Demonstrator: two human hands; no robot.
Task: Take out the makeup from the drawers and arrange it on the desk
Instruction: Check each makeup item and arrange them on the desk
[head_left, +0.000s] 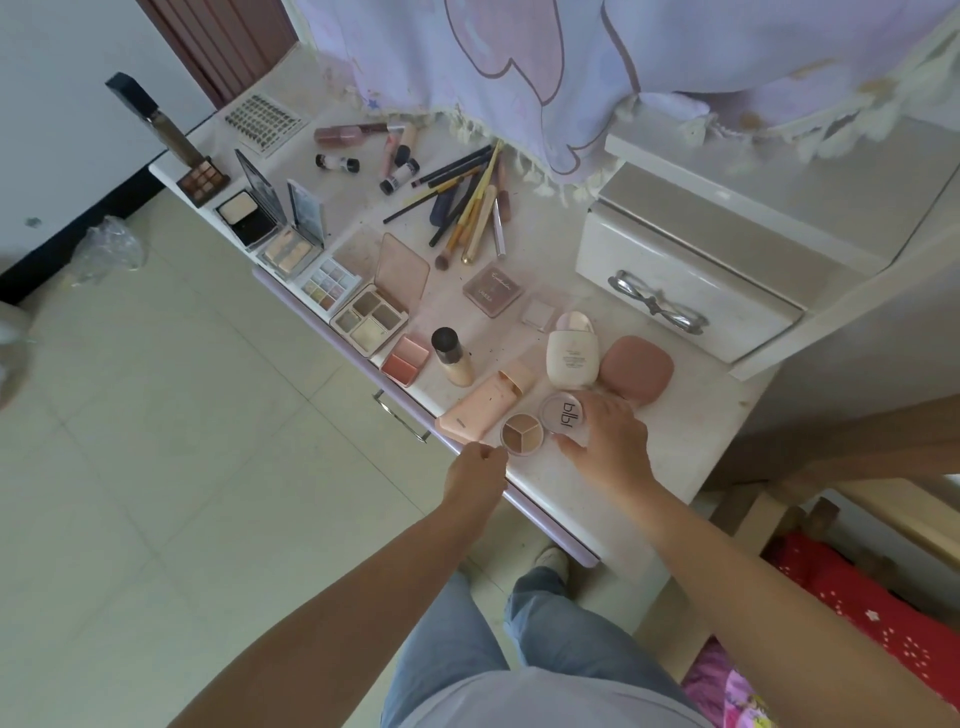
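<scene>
On a pale counter (613, 478) above a tiled floor (182, 415), makeup spreads from the palettes (332, 280) to the brushes (467, 202), while the right hand's (608, 441) grip grasps a round lid (563, 413) beside a 3-shade pot (522, 432), the left hand's (475, 475) grip pinching that pot's edge.

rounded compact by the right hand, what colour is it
The rounded compact is a dusty terracotta pink, plain with no pattern; it shows in the head view.
</scene>
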